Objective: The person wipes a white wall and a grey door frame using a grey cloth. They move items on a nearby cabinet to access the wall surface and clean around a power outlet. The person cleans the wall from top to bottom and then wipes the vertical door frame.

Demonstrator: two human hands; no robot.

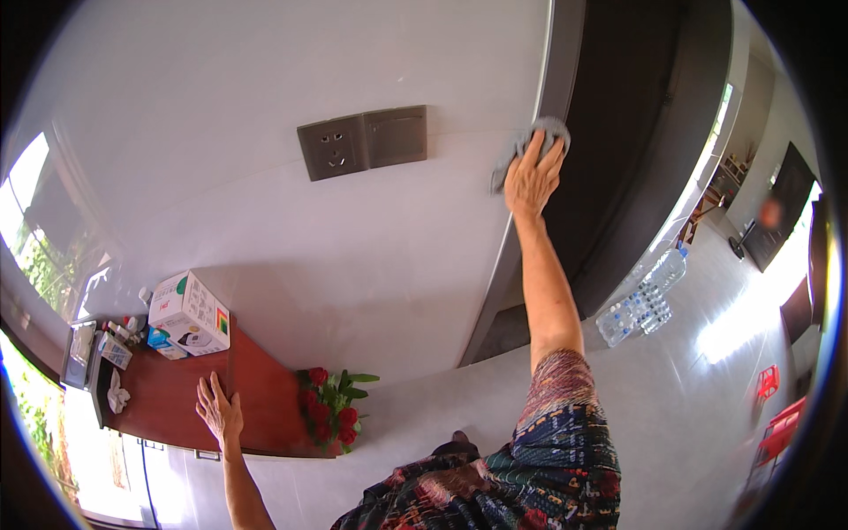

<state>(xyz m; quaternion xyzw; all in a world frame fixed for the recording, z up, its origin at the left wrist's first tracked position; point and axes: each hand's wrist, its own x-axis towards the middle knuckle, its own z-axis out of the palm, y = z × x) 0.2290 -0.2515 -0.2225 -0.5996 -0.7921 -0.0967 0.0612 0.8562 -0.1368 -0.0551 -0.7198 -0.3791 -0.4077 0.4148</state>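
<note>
My right hand (533,181) is stretched up and presses a grey cloth (553,129) against the edge where the light wall (442,238) meets the dark door frame (565,53). The cloth bunches under the fingers, and part of it hangs out to the left of the hand. Down at the left, my left hand (220,412) has its fingers spread over the front part of a red-brown cabinet top (265,389), holding nothing. Whether its palm touches the wood I cannot tell.
A white box (190,314), small bottles, a crumpled tissue (117,391) and a dark case (81,353) stand on the cabinet. Red flowers (331,406) are at its right end. A double socket plate (362,141) is on the wall. Packed water bottles (634,314) stand on the floor.
</note>
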